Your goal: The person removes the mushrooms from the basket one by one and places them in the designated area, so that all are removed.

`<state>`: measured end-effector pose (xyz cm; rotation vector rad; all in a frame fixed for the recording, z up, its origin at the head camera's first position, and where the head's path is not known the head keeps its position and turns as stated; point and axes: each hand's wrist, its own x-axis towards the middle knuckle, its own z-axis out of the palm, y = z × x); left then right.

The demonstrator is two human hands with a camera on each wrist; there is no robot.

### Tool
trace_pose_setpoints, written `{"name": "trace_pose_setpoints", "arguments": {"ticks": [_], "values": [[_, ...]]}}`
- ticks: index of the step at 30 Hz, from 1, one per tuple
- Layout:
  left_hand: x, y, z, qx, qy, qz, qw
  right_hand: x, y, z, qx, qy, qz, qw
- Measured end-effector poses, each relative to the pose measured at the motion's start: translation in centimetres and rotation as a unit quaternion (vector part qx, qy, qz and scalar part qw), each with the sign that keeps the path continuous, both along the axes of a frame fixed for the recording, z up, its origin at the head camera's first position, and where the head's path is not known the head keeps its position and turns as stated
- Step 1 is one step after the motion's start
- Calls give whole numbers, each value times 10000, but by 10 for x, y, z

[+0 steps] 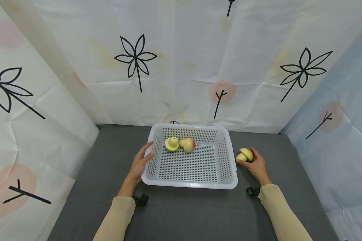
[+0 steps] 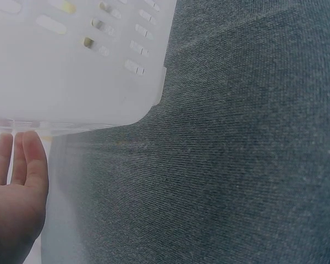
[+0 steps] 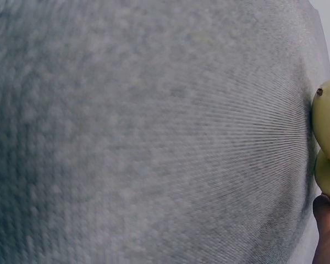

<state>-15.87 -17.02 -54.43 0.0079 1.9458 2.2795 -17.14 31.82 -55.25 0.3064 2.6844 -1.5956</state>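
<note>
At its left side, a white perforated plastic basket (image 1: 187, 183) is held by my left hand (image 1: 139, 164), the thumb lying over the rim. In the left wrist view, the fingers (image 2: 34, 159) reach up to the edge of the basket. Just outside the basket's right wall, my right hand (image 1: 257, 166) grips a yellow-green pear (image 1: 246, 154) between thumb and fingers. The right wrist view shows this pear (image 3: 329, 118) only partly, at the right edge, with a thumb (image 3: 325, 220) against its lower end.
Inside the basket, towards the back left, lie a pale yellow-green pear (image 1: 172, 144) and a red-blushed pear (image 1: 189, 145) side by side. A dark grey cloth covers the table (image 1: 193, 217). Patterned white curtains (image 1: 181, 67) enclose the back and both sides.
</note>
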Motion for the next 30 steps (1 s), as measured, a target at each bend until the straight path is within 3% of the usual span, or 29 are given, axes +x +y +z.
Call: {"name": "trace_pose_setpoints", "arguments": {"ticks": [12, 20, 30], "values": [[0, 0, -1, -19, -19, -5, 10000, 0, 2, 8, -193, 145, -158, 9996], [-1, -1, -1, 9, -47, 18, 10000, 0, -1, 26, -243, 257, -235, 9991], [-1, 0, -3, -74, 4, 1, 10000, 5, -7, 56, -95, 607, 149, 9980]]}}
